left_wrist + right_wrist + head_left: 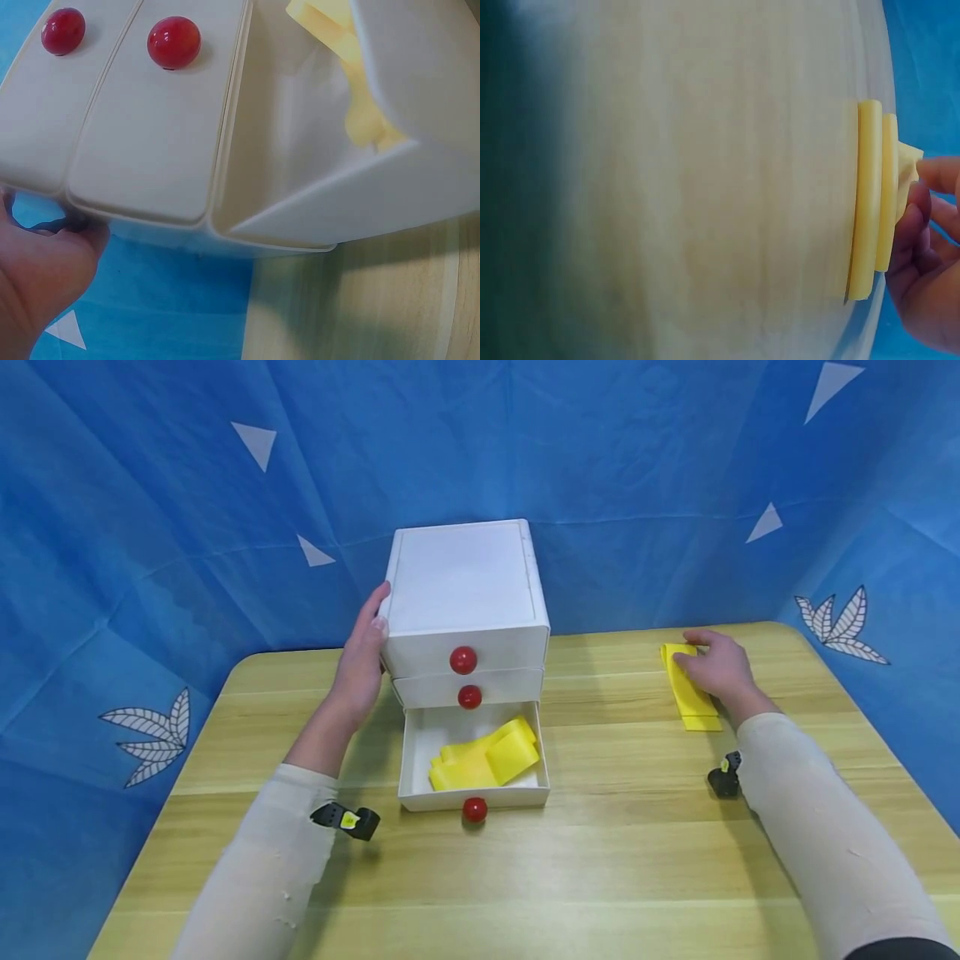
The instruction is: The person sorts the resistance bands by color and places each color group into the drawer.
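A white drawer unit with round red knobs stands on the table. Its bottom drawer is pulled out, and a loosely folded yellow strip of thin, smooth material lies inside. My left hand rests against the unit's left side, fingers reaching up to the top edge; the left wrist view shows that hand at the side wall, its fingertips partly hidden. Far to the right, my right hand pinches the upper part of another folded yellow strip, whose lower end lies on the table. Stacked folds show in the right wrist view.
The two upper drawers are closed. Behind the wooden table hangs a blue curtain with white triangles and leaf prints. Black wrist cameras sit on both sleeves. The open drawer's front juts out toward me.
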Demonstrator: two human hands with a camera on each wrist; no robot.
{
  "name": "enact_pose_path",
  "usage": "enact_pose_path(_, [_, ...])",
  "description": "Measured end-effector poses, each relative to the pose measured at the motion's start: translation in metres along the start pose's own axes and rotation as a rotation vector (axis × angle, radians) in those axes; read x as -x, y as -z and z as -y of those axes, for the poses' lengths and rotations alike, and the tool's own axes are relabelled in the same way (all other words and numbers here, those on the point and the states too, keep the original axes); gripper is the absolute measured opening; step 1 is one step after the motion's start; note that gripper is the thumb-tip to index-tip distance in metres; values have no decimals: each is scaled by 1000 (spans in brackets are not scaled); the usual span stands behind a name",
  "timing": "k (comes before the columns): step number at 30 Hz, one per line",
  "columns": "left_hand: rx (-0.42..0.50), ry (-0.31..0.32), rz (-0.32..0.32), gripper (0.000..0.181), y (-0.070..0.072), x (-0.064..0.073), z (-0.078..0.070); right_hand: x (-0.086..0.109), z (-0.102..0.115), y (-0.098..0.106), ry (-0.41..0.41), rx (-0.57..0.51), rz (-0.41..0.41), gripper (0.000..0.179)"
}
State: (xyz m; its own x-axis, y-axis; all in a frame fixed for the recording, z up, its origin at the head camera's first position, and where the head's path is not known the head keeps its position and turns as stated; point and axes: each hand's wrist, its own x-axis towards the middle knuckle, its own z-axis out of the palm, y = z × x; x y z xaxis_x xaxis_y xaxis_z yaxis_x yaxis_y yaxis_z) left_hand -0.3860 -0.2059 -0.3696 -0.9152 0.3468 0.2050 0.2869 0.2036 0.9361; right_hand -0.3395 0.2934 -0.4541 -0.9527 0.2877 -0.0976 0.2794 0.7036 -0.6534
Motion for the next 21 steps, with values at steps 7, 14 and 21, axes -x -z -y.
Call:
enact_pose_path(7, [-6, -1, -2, 55, -1, 0, -1, 0, -2, 1, 3, 81, -77, 50])
enact_pose_path(14, [-3, 3, 3, 55, 0, 0, 0, 0, -5, 0, -7, 106, -85, 44])
enact_pose_path(21, [0, 2, 6, 55, 0, 1, 0, -1, -4, 1, -19, 73, -11, 56])
